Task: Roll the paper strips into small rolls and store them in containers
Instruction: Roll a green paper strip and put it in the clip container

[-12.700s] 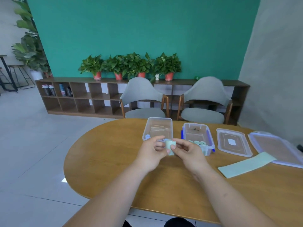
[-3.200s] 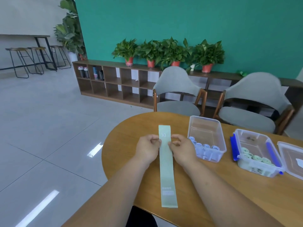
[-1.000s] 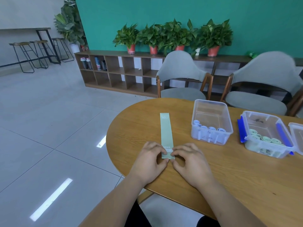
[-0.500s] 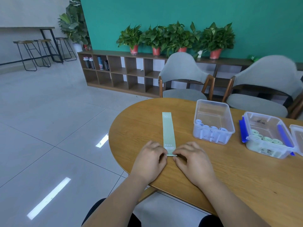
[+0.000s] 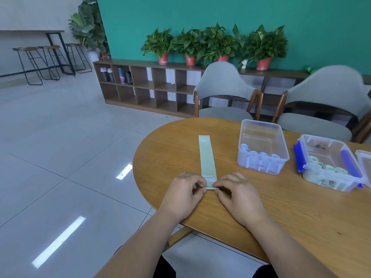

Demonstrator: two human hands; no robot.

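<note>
A long pale green paper strip [image 5: 206, 157] lies flat on the wooden table [image 5: 301, 207], running away from me. My left hand [image 5: 185, 194] and my right hand [image 5: 237, 194] pinch its near end from either side, where a first small fold curls up. To the right stands a clear container [image 5: 263, 145] holding several blue-white rolls. Further right, a clear container with blue clips [image 5: 331, 161] holds several green rolls.
Part of a clear lid [image 5: 364, 165] shows at the right edge. Two grey chairs [image 5: 222, 91] stand behind the table, in front of a low wooden shelf [image 5: 148, 87] with potted plants. The table's rounded left edge drops to a tiled floor.
The strip was held up, then laid flat on the table. Both hands slid to its near end, and that end has begun to curl over between the fingers.
</note>
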